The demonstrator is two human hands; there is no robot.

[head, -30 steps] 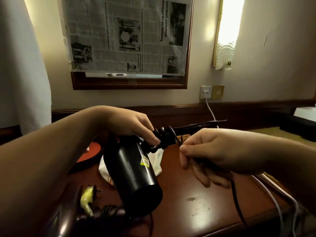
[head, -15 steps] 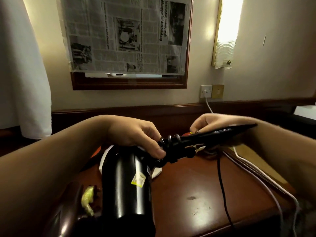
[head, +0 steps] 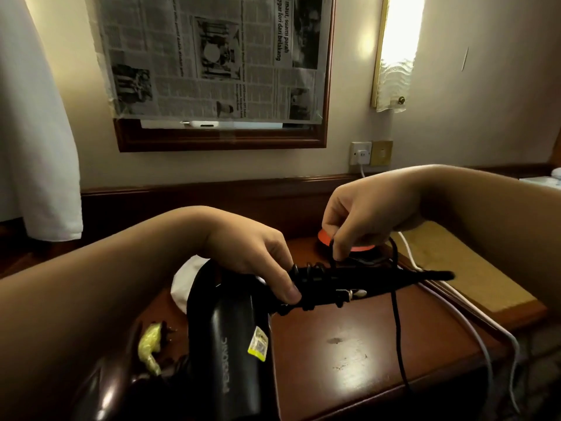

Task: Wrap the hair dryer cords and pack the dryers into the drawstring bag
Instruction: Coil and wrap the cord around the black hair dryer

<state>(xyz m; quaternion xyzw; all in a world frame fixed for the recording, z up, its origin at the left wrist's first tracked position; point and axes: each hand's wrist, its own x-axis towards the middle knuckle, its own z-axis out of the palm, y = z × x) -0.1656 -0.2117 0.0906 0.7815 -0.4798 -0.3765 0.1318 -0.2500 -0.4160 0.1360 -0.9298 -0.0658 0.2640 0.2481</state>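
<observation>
A: Where's the dryer (head: 230, 335)?
B: Over the desk (head: 349, 354), left hand (head: 258, 262) gripping where handle meets body. Right hand (head: 355, 220) pinches the cord (head: 396, 323) above the handle.
A: Tips?
B: Keep tension, lay coils side by side w/o overlap. Plug end's prob. off-frame.

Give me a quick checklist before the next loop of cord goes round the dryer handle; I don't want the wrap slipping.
1. Left hand holds the black hair dryer at the handle: ok.
2. Right hand pinches the black cord: ok.
3. Earlier loops sit on the handle: ok.
4. Remaining cord hangs free over the table edge: ok.
5. Plug end free: cannot tell.
6. Drawstring bag within reach: cannot tell.
</observation>
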